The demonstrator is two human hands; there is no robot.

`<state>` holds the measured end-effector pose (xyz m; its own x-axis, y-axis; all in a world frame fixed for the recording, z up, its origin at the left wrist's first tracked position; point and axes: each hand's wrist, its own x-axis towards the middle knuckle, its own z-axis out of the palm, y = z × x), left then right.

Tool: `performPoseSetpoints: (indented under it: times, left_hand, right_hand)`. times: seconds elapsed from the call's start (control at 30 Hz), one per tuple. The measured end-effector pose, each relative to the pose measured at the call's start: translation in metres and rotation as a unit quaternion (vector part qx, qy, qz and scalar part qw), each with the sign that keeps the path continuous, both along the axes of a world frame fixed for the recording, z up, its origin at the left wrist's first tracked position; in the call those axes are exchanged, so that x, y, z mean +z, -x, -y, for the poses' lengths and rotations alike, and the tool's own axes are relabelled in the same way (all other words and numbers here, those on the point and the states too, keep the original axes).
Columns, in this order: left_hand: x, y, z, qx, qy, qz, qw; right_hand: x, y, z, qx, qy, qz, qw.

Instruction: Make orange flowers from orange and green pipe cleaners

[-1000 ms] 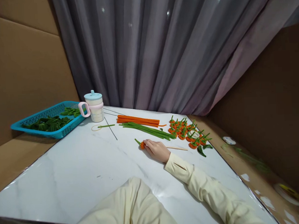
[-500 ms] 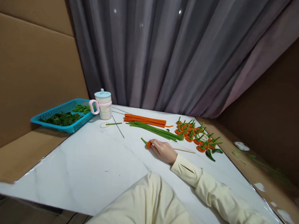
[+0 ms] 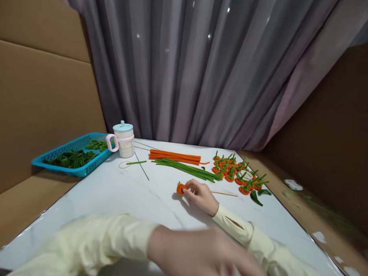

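My right hand pinches a small orange fuzzy pipe-cleaner piece with a green stem, just above the white tabletop. Beside that hand, a thin wooden stick lies on the table, partly hidden behind it. My left hand crosses the near foreground, close to the camera and smeared by motion. Its fingers run off the bottom edge, and something whitish by them cannot be made out. Beyond my right hand lie green pipe cleaners and orange pipe cleaners.
Several finished orange pieces with green stems cluster at the right, with a white tape roll among them. Dark green leaf shapes lie nearby. A lidded cup and a blue basket of green pieces stand at the left.
My left hand has come into view across the foreground. The orange piece in my right hand has turned, so its stem looks shorter. The view has tilted slightly upward.
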<state>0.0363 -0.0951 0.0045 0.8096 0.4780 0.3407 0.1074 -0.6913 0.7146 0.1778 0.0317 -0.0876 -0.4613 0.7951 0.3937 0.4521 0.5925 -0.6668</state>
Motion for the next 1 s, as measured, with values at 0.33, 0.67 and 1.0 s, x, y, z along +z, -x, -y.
performPoseSetpoints:
  times: [0.33,0.67,1.0]
  left_hand:
    - [-0.08,0.064,-0.07,0.34,0.069,0.029,0.938]
    - [-0.092,0.064,-0.068,0.328,-0.028,0.109,0.938]
    - [-0.084,0.067,-0.072,0.228,-0.002,0.089,0.97]
  right_hand:
    - [0.001,0.011,0.035,0.01,0.233,-0.197,0.952]
    - [-0.002,0.02,0.043,0.047,0.326,-0.265,0.906]
    - [-0.006,0.016,0.04,0.097,0.356,-0.294,0.882]
